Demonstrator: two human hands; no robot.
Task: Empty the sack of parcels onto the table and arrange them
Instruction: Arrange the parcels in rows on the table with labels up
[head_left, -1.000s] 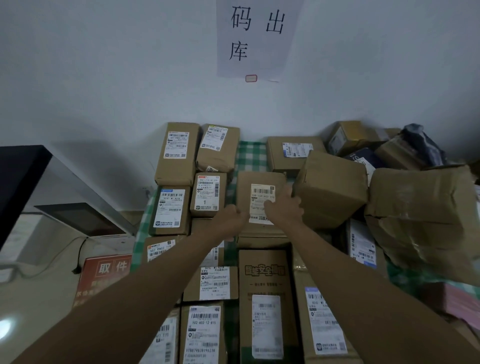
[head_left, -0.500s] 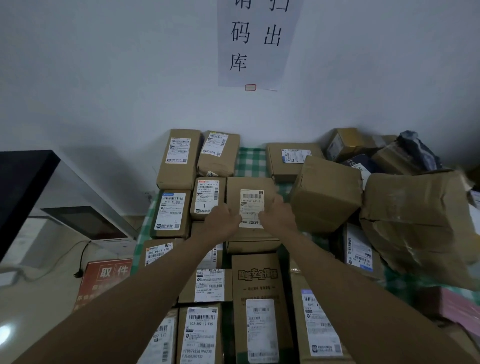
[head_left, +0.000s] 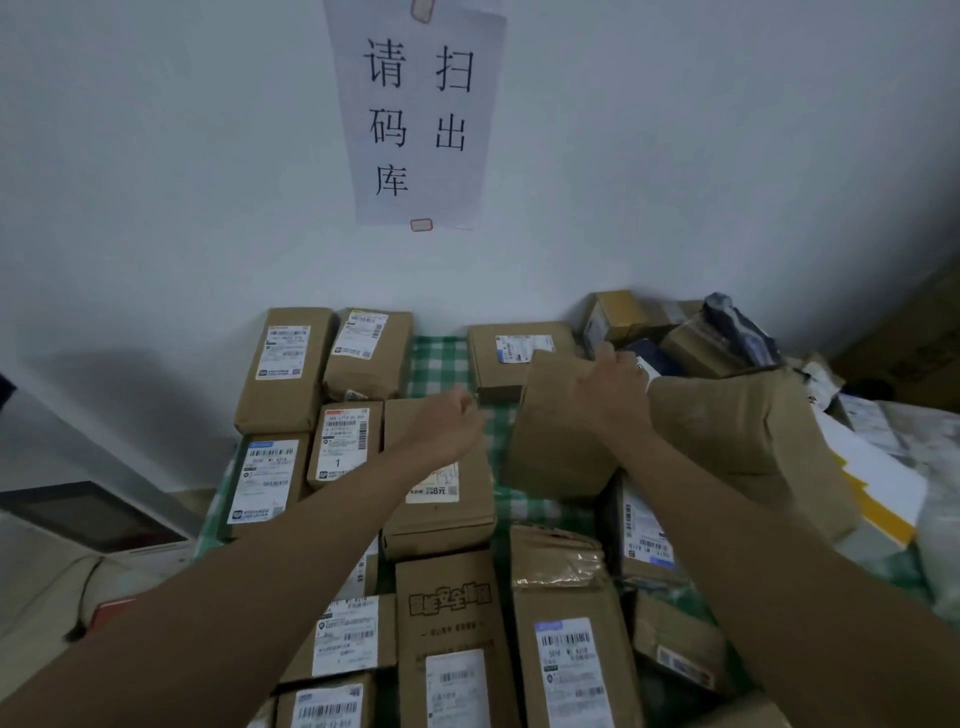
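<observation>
The right hand (head_left: 608, 389) grips one tilted brown cardboard box (head_left: 561, 431). The left hand (head_left: 447, 426) hovers curled and empty beside that box, over a flat labelled parcel (head_left: 441, 499).

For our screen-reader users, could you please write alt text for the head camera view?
The right hand grips the top edge of a tilted brown parcel, while the left hand hovers curled over a labelled box. Rows of labelled cardboard parcels cover a green checked tablecloth below a paper wall sign.
</observation>
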